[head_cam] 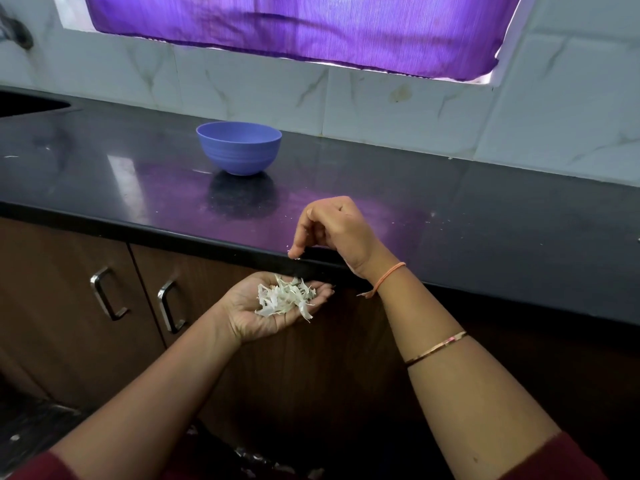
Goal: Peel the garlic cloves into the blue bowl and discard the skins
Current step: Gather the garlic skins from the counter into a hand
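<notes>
The blue bowl (239,147) stands on the black countertop (138,181), toward the back; its inside is hidden from this angle. My left hand (252,317) is held palm up just below the counter's front edge, cupping a heap of white garlic skins (285,297). My right hand (332,230) hovers over the counter edge above that heap, fingers curled downward, fingertips at the edge beside tiny skin flecks. Whether it pinches anything is unclear.
A dark sink (31,105) lies at the far left of the counter. Brown cabinet doors with metal handles (107,294) sit below. Small white flecks (433,216) dot the counter at right. A tiled wall and a purple curtain (294,29) rise behind.
</notes>
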Tool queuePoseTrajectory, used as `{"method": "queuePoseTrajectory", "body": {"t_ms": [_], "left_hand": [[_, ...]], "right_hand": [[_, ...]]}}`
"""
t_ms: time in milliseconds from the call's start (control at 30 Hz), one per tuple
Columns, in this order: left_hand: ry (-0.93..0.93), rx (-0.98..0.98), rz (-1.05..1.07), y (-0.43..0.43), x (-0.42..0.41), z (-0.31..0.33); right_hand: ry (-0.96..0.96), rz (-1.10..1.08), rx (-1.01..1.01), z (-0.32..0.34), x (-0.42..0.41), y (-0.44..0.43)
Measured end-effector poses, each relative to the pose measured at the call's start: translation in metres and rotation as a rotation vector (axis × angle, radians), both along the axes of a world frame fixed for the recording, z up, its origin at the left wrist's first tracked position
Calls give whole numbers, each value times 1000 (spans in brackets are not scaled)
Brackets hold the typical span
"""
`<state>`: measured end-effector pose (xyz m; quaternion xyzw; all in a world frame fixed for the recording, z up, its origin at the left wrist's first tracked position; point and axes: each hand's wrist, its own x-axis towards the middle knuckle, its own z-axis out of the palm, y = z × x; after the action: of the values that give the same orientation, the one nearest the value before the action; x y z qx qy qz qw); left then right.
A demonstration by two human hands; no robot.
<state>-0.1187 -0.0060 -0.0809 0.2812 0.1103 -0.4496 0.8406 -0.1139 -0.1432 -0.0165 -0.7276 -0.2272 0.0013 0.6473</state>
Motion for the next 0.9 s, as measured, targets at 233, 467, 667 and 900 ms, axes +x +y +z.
{"method": "queuePoseTrajectory", "body": {"t_ms": [233, 467, 667, 900], "left_hand": [[-10, -68, -50, 2, 2, -6], [-80, 53, 2, -1, 0, -2], [-31, -34, -21, 1, -3, -2], [-52, 19, 14, -1, -3, 0]], "right_hand": [[128, -212, 99, -1, 6, 18], [49, -103, 0, -2, -8, 36], [67, -147, 53, -2, -1, 35], [96, -97, 126, 10, -5, 20]]}}
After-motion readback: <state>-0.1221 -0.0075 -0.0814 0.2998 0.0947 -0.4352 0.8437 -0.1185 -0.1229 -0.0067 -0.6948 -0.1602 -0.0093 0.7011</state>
